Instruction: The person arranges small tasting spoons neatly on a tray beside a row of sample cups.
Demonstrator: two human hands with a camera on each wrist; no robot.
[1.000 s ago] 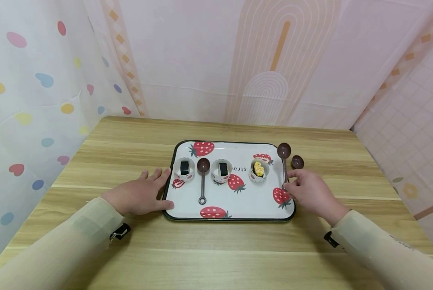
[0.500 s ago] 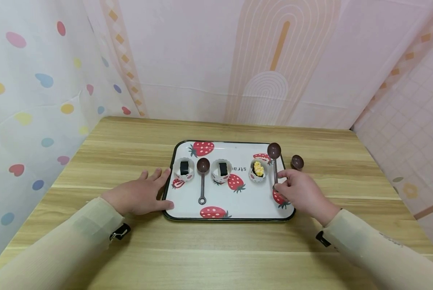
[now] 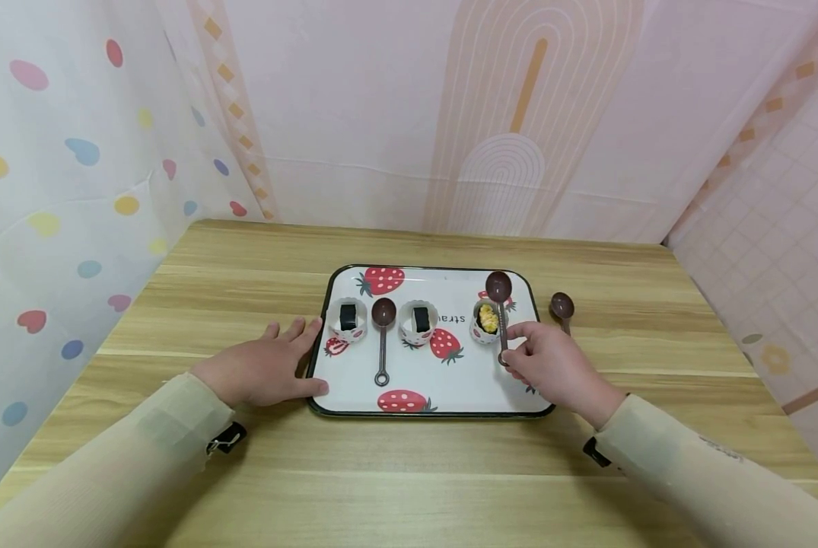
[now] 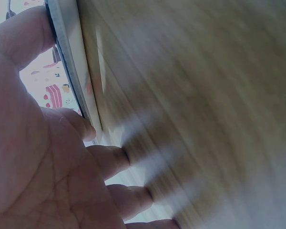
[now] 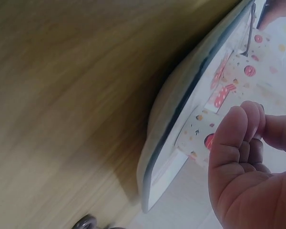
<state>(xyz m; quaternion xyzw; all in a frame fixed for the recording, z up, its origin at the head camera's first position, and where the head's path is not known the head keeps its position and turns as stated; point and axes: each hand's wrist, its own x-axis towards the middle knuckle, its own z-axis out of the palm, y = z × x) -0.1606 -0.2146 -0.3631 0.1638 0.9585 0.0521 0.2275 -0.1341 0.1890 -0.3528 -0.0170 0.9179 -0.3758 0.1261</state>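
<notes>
My right hand (image 3: 552, 365) pinches the handle of a brown measuring spoon (image 3: 498, 288), held above the right part of the strawberry-print tray (image 3: 354, 396). That spoon's handle passes in front of a paper cup (image 3: 479, 335) with a yellow-topped sushi piece (image 3: 488, 320). At the tray's left edge rests my left hand (image 3: 261, 369), thumb over the rim and fingers spread along the side. Another brown spoon (image 3: 383, 313) lies on the tray between two paper cups, each with a black-banded sushi piece (image 3: 348, 317). In the right wrist view the curled fingers (image 5: 229, 133) hide the spoon they hold.
A third brown spoon (image 3: 561, 306) lies on the wooden table (image 3: 409, 479) right of the tray, its handle partly behind my right hand. Patterned curtains (image 3: 354, 114) enclose the table at the back and sides.
My right hand has moved left with the pinched spoon, from the tray's right edge to the cup with the yellow-topped sushi. My left hand has stayed in place.
</notes>
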